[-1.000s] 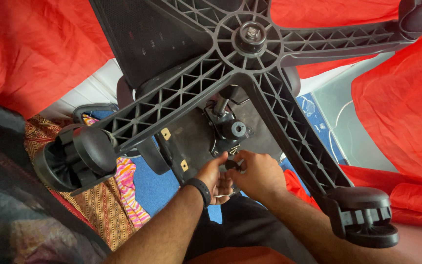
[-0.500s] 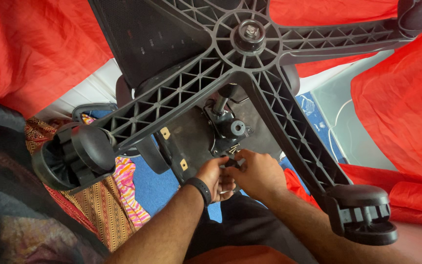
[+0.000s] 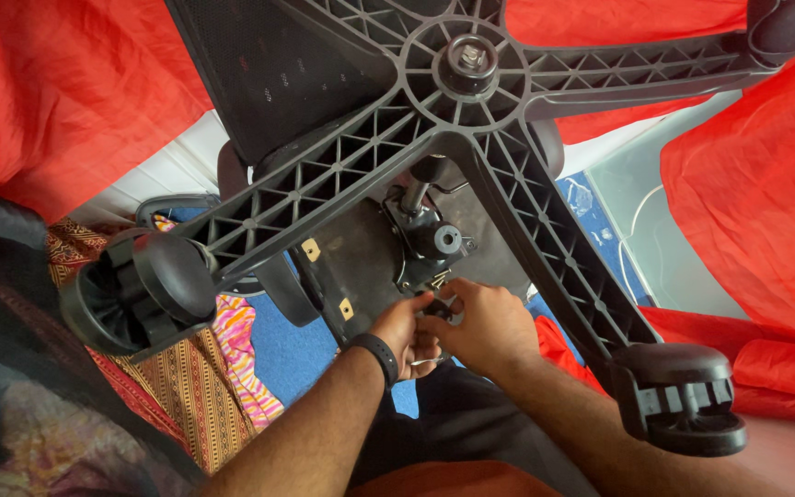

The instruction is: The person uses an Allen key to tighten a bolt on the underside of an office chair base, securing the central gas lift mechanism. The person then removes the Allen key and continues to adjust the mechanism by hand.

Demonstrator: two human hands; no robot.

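I see an upturned office chair with both my hands working under its seat. My left hand (image 3: 405, 333), with a black band (image 3: 376, 354) on the wrist, is curled, its fingers closed around a small dark part (image 3: 434, 311) at the edge of the black seat plate (image 3: 361, 267). I cannot tell exactly what that part is. A thin metal tool tip (image 3: 427, 361) sticks out below the left palm; how it is held is hidden. My right hand (image 3: 480, 324) is half closed just beside the left, touching it, thumb and forefinger pinched toward the same dark part. Just above both hands sits the tilt mechanism (image 3: 430, 241), with a few small screws (image 3: 438, 276) showing at its lower edge, right over my fingertips. Further up, the star base (image 3: 467, 64) spreads its ribbed legs: one runs down to the right of my right hand and ends in a caster (image 3: 683, 398); another runs to the left of my left hand to a second caster (image 3: 140, 290). Red cloth (image 3: 57, 83) hangs on both sides, and a patterned fabric (image 3: 177, 377) lies left of my left forearm.
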